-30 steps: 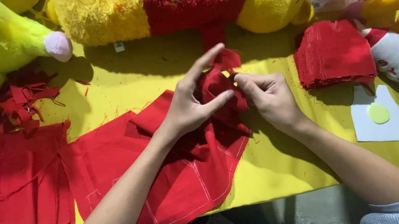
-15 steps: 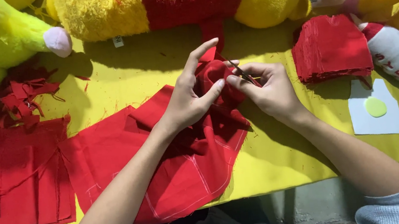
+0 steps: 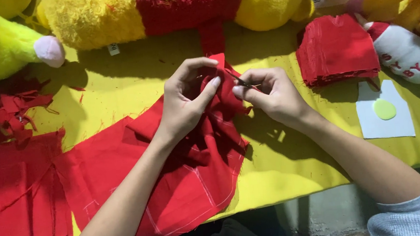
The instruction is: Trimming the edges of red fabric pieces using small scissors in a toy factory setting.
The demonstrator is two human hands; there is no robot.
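Note:
A large piece of red fabric point(image 3: 191, 186) with white chalk lines lies on the yellow table point(image 3: 287, 172), bunched up at its top. My left hand point(image 3: 185, 105) pinches the raised folded edge of that fabric between thumb and fingers. My right hand point(image 3: 272, 96) is closed around a small dark cutting tool point(image 3: 240, 81), whose tip touches the fabric edge beside my left thumb.
A stack of cut red squares point(image 3: 337, 49) sits at the right, with a white card bearing a green disc point(image 3: 385, 110) below it. Flat red pieces point(image 3: 17, 198) and scraps point(image 3: 11, 109) lie left. Yellow, red and green plush toys point(image 3: 184, 5) line the back edge.
Both hands have shifted slightly up and stayed together on the bunched fabric edge; the small tool in my right hand now meets the cloth by my left thumb.

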